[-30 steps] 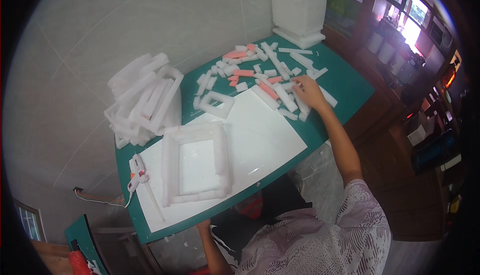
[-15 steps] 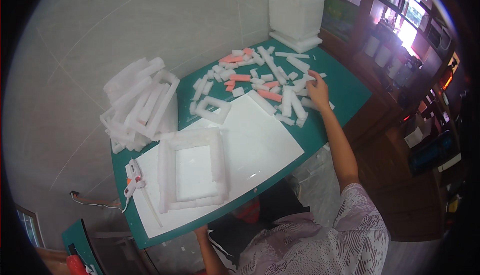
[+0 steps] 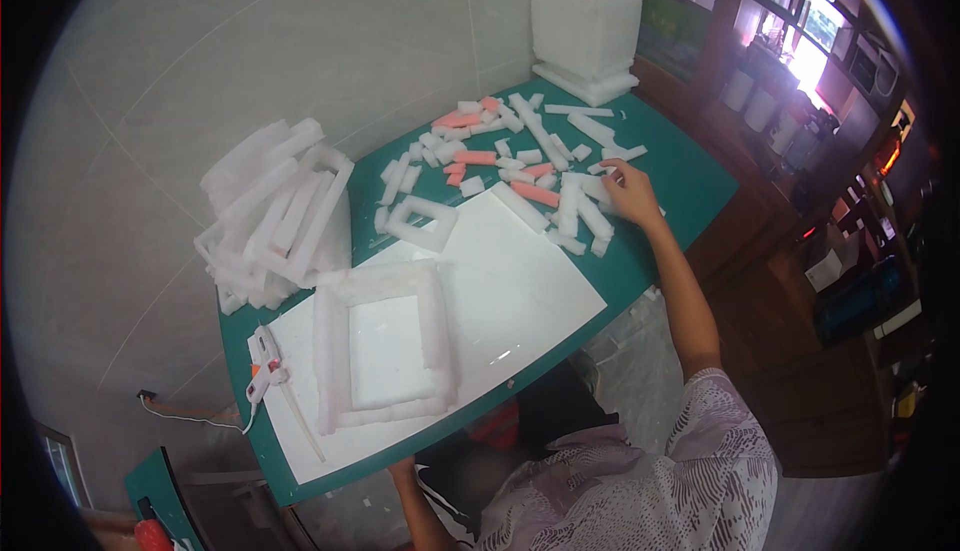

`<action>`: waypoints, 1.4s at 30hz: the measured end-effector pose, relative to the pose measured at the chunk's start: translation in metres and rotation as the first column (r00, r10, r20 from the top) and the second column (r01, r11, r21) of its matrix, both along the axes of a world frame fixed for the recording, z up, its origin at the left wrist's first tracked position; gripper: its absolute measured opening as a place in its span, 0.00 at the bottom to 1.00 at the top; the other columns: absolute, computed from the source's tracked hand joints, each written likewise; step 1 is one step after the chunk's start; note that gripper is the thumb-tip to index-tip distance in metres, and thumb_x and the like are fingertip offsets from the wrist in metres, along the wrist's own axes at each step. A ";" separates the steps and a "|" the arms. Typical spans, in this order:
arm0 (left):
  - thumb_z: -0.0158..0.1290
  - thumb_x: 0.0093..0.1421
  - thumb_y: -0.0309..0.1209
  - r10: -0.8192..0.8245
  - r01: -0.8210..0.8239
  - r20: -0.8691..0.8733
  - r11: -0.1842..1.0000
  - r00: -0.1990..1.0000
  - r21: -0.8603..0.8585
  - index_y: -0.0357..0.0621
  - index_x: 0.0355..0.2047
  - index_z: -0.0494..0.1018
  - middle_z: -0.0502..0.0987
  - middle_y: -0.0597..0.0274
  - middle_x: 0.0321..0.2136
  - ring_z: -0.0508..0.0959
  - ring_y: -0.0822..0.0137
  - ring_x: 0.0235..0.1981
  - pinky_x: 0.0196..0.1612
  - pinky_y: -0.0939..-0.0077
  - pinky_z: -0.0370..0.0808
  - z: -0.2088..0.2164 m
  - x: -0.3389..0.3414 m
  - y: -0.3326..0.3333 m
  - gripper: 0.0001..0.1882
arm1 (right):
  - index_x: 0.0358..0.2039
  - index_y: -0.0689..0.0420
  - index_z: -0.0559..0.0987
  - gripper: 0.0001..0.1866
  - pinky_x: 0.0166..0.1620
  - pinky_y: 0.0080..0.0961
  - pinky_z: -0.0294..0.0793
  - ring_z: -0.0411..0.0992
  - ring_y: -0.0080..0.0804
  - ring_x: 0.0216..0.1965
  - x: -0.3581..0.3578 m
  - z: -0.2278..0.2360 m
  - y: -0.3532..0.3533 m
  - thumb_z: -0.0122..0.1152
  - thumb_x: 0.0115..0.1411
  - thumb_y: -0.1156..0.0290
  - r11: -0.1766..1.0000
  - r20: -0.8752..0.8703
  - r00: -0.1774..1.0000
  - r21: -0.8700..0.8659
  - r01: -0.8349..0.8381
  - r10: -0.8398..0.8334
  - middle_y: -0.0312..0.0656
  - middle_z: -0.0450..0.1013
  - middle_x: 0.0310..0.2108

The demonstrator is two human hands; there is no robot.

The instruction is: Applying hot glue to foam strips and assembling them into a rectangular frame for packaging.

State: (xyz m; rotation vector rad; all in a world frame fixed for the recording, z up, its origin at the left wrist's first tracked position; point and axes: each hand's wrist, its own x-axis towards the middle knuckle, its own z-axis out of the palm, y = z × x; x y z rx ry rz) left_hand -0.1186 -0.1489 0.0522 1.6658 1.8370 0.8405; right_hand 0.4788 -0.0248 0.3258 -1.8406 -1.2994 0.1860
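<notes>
My right hand (image 3: 630, 194) is over the loose foam pieces at the right of the green table. Its thumb and index finger are apart, at the end of a white foam strip (image 3: 593, 189); I see nothing clearly gripped between them. Around it lie cut white foam sticks (image 3: 569, 209) and a few pink ones, such as a pink foam block (image 3: 535, 194). My left hand (image 3: 403, 467) is at the table's near edge, its fingers hidden below the top. A large rectangular white foam frame (image 3: 437, 336) lies on a white board (image 3: 520, 296).
Left of the frame rests a white glue gun (image 3: 266, 363) with its cord running to a wall socket. Stacked foam frames (image 3: 280, 206) lean at the back left. A small foam frame (image 3: 398, 228) lies mid-table. A white foam box (image 3: 585, 36) stands at the far corner.
My right hand has moved a little left and nearer to me over the foam pieces, its fingers lower among them. My left hand stays at the table edge. The view has shifted slightly.
</notes>
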 end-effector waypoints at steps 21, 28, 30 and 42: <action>0.51 0.53 0.46 0.092 -0.067 -0.144 0.984 0.985 0.166 0.45 0.49 0.74 0.74 0.48 0.50 0.72 0.47 0.53 0.56 0.56 0.67 0.003 0.012 0.002 0.26 | 0.53 0.68 0.70 0.24 0.59 0.39 0.62 0.67 0.53 0.54 -0.002 -0.023 0.023 0.55 0.58 0.69 0.933 0.298 0.886 -0.174 -0.315 0.355 0.58 0.69 0.51; 0.50 0.56 0.47 0.091 -0.063 -0.138 0.978 0.986 0.197 0.44 0.53 0.71 0.71 0.49 0.55 0.67 0.48 0.58 0.60 0.55 0.61 -0.014 0.000 -0.007 0.28 | 0.55 0.66 0.67 0.24 0.57 0.41 0.61 0.63 0.59 0.53 0.017 -0.056 0.051 0.50 0.57 0.74 0.950 0.315 0.901 -0.191 -0.247 0.297 0.60 0.65 0.51; 0.49 0.57 0.46 0.049 -0.003 -0.182 0.969 0.982 0.247 0.45 0.53 0.71 0.71 0.49 0.55 0.67 0.47 0.58 0.60 0.55 0.61 -0.019 0.004 -0.005 0.27 | 0.52 0.67 0.67 0.21 0.55 0.43 0.62 0.63 0.59 0.50 0.024 -0.068 0.048 0.49 0.56 0.76 0.959 0.399 0.873 -0.162 -0.233 0.280 0.59 0.65 0.48; 0.55 0.53 0.46 0.073 -0.021 -0.161 0.951 0.984 0.308 0.45 0.45 0.76 0.77 0.50 0.46 0.73 0.48 0.51 0.55 0.57 0.68 -0.025 0.002 -0.008 0.24 | 0.58 0.62 0.64 0.27 0.61 0.43 0.56 0.57 0.57 0.59 -0.012 -0.061 0.037 0.53 0.56 0.75 0.990 0.473 0.871 -0.032 -0.136 0.135 0.57 0.59 0.57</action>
